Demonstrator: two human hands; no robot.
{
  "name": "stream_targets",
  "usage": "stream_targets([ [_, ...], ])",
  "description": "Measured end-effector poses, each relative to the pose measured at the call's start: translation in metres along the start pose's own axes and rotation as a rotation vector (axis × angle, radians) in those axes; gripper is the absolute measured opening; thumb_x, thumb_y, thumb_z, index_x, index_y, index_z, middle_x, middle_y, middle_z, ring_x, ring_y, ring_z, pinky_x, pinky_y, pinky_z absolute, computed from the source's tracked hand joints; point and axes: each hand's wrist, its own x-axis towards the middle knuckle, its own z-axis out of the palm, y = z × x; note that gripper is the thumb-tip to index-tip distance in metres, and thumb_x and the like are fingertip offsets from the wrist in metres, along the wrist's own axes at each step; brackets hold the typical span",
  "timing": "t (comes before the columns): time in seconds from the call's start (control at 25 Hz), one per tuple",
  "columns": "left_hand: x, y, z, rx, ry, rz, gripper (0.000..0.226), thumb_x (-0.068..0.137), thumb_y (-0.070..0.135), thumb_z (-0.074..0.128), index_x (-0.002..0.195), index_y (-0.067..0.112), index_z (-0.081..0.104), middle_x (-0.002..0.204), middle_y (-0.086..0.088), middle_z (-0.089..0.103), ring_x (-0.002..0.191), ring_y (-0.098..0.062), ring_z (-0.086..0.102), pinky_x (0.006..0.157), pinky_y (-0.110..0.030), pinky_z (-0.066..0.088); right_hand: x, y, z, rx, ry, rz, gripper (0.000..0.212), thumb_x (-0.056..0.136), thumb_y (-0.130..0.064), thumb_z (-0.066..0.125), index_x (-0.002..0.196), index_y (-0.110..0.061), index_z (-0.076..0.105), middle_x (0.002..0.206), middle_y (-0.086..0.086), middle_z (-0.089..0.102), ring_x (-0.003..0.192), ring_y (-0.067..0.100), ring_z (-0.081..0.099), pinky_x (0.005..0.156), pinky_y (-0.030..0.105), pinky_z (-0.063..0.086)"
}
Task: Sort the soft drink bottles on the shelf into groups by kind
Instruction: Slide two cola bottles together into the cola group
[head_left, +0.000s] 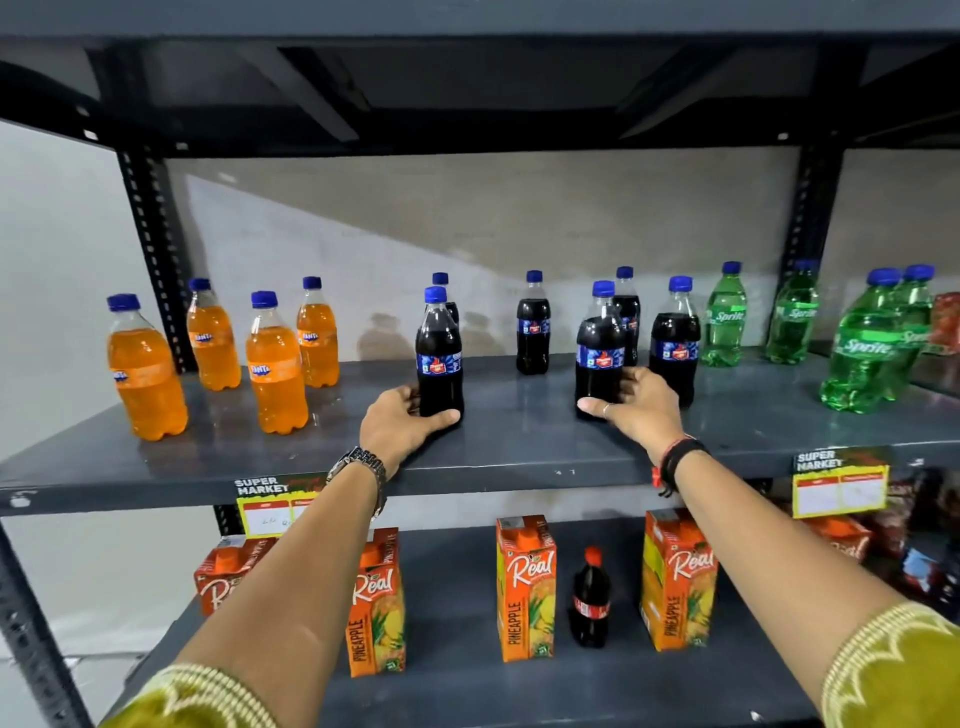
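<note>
Both my hands grip dark cola bottles on the grey shelf (519, 441): left hand (400, 421) wraps one bottle (439, 358), right hand (636, 402) another (600, 353), between the orange bottles (275, 364) and green Sprite bottles (724, 317).

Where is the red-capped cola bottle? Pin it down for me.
In the head view, the red-capped cola bottle stands upright on the lower shelf, below the right hand, between two Real pineapple cartons.

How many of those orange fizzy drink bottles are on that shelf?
4, all at the left end of the grey metal shelf: front-left, back-left, front-right, back-right. None seems hidden behind them.
</note>
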Motion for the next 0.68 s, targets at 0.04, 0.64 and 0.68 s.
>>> stream_targets([
  [0.04,0.0,0.0,0.0,0.014,0.003,0.001,0.064,0.06,0.04,0.082,0.116,0.016,0.062,0.111,-0.001,0.07,0.094,-0.013,0.064,0.086,-0.027,0.047,0.0,-0.002,0.005,0.034,-0.036,0.014,0.078,0.061,-0.012,0.085,0.128,-0.002,0.048,0.131,0.017,0.057,0.119,0.026,0.056,0.096,0.029,0.044],
  [0.64,-0.005,0.003,0.002,0.075,0.007,-0.023,0.069,0.059,0.053,0.078,0.12,0.026,0.059,0.112,0.004,0.07,0.102,-0.014,0.062,0.08,-0.027,0.043,-0.001,-0.015,0.027,0.056,-0.229,0.019,0.068,0.063,-0.012,0.084,0.123,-0.006,0.052,0.126,0.013,0.061,0.103,0.015,0.059,0.091,0.024,0.044],
  [0.68,-0.005,0.003,0.002,0.074,0.008,-0.023,0.069,0.059,0.053,0.078,0.12,0.026,0.059,0.112,0.003,0.07,0.102,-0.014,0.062,0.079,-0.026,0.042,-0.002,-0.015,0.027,0.052,-0.229,0.013,0.067,0.063,-0.012,0.083,0.123,-0.006,0.052,0.126,0.013,0.061,0.102,0.015,0.058,0.09,0.024,0.044],
])
